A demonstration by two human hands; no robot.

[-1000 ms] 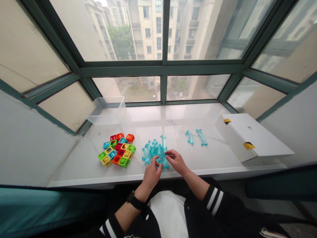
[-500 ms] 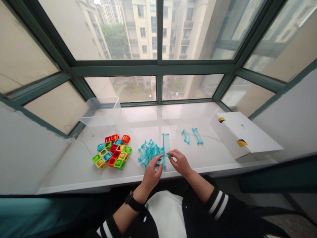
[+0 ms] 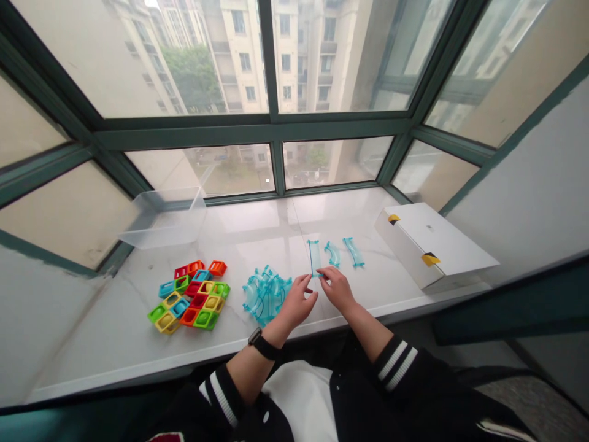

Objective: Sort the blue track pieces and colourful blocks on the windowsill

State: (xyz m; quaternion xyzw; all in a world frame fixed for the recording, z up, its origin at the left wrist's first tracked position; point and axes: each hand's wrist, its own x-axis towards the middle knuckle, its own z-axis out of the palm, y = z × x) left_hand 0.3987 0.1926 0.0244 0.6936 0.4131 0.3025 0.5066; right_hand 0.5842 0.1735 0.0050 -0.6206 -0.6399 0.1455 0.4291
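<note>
In the head view, reaches forward over the white sill [image 3: 248, 230] with both forearms slanted inward. Pinches the near end of a straight blue track [image 3: 315, 255] with the right hand [image 3: 339, 290], just left of a curved piece [image 3: 333, 253]. Holds the left hand [image 3: 297, 304] at the same end, thumb and forefinger parted; cannot tell whether gripping.

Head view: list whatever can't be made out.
In the head view:
Heap of blue track pieces: lower ones hidden by those on top.
White box: inside hidden by its top and sides.
Mark on the box top: too small to read.
Left hand and right hand: contact with the straight blue piece too small to tell grip from touch.
</note>
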